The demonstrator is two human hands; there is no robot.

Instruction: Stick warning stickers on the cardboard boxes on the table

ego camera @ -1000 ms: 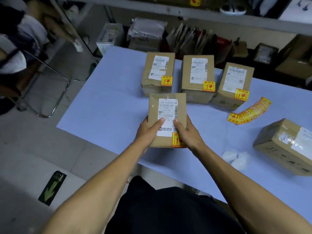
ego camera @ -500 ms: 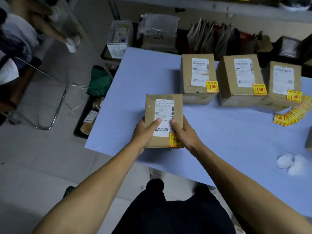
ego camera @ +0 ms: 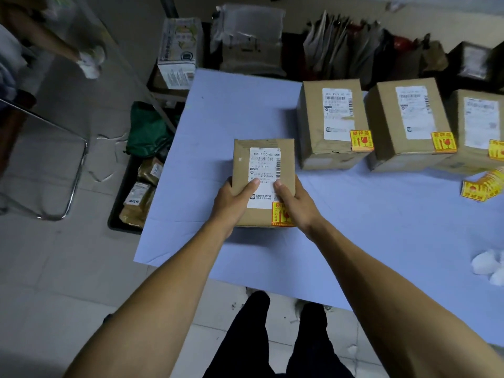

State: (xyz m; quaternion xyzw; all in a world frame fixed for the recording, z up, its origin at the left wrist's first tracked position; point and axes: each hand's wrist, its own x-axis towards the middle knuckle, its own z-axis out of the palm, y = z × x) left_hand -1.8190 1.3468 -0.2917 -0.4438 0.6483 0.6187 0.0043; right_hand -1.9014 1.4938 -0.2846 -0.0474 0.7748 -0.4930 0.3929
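I hold a small cardboard box [ego camera: 241, 170] with both hands over the left part of the blue table [ego camera: 223, 110]. My left hand [ego camera: 231, 201] grips its left side, my right hand [ego camera: 296, 201] its right side, thumbs on the white shipping label. A yellow-and-red warning sticker [ego camera: 279, 215] sits on its near right corner, partly under my right hand. Three larger boxes stand in a row at the back right, each with a sticker: the first box [ego camera: 313, 124], the second box [ego camera: 387, 124] and the third box [ego camera: 461, 126]. A strip of loose stickers [ego camera: 482, 185] lies at the right edge.
White crumpled backing papers [ego camera: 488, 264] lie at the right. Left of the table on the floor are a black tray of packets [ego camera: 139, 192], a green bag [ego camera: 147, 129] and a metal chair frame [ego camera: 73, 175]. Parcels and bags crowd the shelf area [ego camera: 251, 36] behind.
The held box has shifted leftward along the table, away from the row of stickered boxes. My view has turned left with it, so the unstickered box at the right has left the frame.
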